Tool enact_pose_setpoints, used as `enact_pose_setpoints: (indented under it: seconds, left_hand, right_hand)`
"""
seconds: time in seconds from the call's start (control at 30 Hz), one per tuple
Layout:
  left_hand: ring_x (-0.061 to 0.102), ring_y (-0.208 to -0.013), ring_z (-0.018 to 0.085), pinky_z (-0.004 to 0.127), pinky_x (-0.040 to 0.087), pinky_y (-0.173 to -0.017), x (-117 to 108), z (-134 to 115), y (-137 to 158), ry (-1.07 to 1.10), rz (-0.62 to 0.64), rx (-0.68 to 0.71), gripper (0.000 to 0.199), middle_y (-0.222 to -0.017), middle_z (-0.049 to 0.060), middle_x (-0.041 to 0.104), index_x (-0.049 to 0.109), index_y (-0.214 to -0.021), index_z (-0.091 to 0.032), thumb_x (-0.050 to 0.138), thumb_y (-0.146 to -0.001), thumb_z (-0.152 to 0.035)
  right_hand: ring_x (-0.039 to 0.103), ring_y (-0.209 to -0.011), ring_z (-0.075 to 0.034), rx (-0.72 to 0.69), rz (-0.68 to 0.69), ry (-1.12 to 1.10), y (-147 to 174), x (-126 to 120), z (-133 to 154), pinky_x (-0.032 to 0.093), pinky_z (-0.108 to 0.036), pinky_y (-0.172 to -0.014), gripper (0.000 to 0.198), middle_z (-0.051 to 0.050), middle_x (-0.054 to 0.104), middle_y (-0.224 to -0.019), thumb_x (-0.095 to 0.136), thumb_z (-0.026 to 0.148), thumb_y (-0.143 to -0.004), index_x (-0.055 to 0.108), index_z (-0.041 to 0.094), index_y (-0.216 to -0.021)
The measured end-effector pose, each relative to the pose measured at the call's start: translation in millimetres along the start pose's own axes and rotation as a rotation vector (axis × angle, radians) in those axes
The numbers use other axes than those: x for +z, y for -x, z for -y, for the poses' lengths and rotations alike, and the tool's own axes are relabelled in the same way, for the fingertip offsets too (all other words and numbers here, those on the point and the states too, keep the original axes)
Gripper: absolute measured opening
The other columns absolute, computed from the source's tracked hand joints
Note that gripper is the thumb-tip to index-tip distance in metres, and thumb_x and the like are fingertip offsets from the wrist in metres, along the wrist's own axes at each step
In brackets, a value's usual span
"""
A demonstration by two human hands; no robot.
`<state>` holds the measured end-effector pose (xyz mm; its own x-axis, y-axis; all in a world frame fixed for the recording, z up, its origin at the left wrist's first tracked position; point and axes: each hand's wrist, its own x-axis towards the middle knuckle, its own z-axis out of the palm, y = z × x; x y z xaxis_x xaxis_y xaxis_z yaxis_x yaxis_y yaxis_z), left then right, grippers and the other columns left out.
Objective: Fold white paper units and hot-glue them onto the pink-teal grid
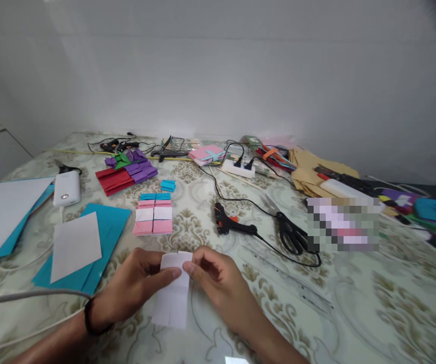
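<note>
A strip of white paper (172,298) with creases across it is held upright-on between my two hands, just above the patterned tablecloth. My left hand (138,278) pinches its upper left part, thumb on top. On the upper right edge my right hand (213,278) has its thumb and fingers closed. Both thumb tips nearly meet near the top of the strip. Just beyond lies a folded pink, white and blue paper piece (153,225), with a small blue folded paper (168,185) behind it. A black glue gun (233,222) rests beyond my right hand.
Black-handled scissors (291,235) and a clear ruler (289,280) lie to the right. On the left are blue sheets (113,227), white paper (76,245) and a white power bank (66,188). A power strip (238,169) and cords sit behind.
</note>
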<state>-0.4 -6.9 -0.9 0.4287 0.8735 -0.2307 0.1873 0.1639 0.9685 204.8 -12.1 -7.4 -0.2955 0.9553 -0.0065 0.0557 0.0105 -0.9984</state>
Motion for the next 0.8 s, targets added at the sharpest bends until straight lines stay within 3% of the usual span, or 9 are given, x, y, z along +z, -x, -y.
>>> enact_pose_setpoints:
  seconds: [0.1, 0.17, 0.27, 0.47, 0.7, 0.8]
  left_hand:
    - [0.047, -0.057, 0.012, 0.022, 0.037, -0.051, 2, -1, 0, 0.065, -0.056, 0.010, 0.041, -0.063, 0.001, 0.060, 0.073, -0.072, -0.014, 0.072, -0.093, -0.050]
    - [0.049, -0.059, 0.012, 0.022, 0.038, -0.053, 3, -2, 0, 0.071, -0.029, 0.016, 0.041, -0.064, 0.001, 0.062, 0.073, -0.072, -0.014, 0.071, -0.094, -0.049]
    - [0.052, -0.062, 0.014, 0.022, 0.039, -0.054, 1, 0, 0, 0.018, 0.025, 0.005, 0.042, -0.068, 0.002, 0.064, 0.072, -0.074, -0.014, 0.069, -0.095, -0.050]
    - [0.053, -0.064, 0.015, 0.023, 0.039, -0.054, -1, 7, 0, -0.116, -0.063, 0.006, 0.042, -0.073, 0.004, 0.065, 0.073, -0.082, -0.013, 0.068, -0.093, -0.053]
    - [0.038, -0.059, 0.011, 0.022, 0.030, -0.053, 7, 5, 2, -0.425, -0.163, 0.165, 0.038, -0.059, -0.004, 0.044, 0.058, -0.061, -0.015, 0.065, -0.091, -0.038]
    - [0.035, -0.057, 0.010, 0.022, 0.029, -0.053, 11, 5, 4, -0.432, -0.218, 0.233, 0.037, -0.057, -0.005, 0.040, 0.052, -0.059, -0.016, 0.065, -0.089, -0.033]
  right_hand:
    - [0.053, -0.072, -0.016, -0.016, 0.005, -0.013, 1, 1, 0, 0.042, -0.027, -0.068, 0.029, 0.002, 0.057, -0.075, 0.066, 0.043, -0.098, 0.060, 0.021, -0.078]
    - [0.055, -0.074, -0.016, -0.023, -0.005, 0.015, 1, 1, 0, 0.043, -0.027, -0.069, 0.028, 0.001, 0.061, -0.075, 0.067, 0.040, -0.097, 0.062, 0.021, -0.078]
    - [0.057, -0.073, -0.016, -0.035, -0.017, 0.075, 1, -2, 1, 0.043, -0.027, -0.070, 0.025, 0.001, 0.063, -0.074, 0.068, 0.037, -0.096, 0.065, 0.020, -0.077]
    - [0.057, -0.075, -0.017, -0.034, 0.024, 0.103, 0, -3, 2, 0.045, -0.028, -0.071, 0.015, 0.000, 0.062, -0.076, 0.064, 0.027, -0.089, 0.061, 0.020, -0.076]
    - [0.044, -0.066, -0.014, 0.006, -0.034, 0.162, 3, 9, -4, 0.035, -0.027, -0.060, 0.012, 0.005, 0.050, -0.066, 0.063, 0.022, -0.076, 0.052, 0.021, -0.070]
    - [0.045, -0.066, -0.014, 0.003, -0.057, 0.144, 4, 12, -2, 0.035, -0.027, -0.061, 0.011, 0.005, 0.050, -0.066, 0.063, 0.023, -0.074, 0.053, 0.021, -0.070]
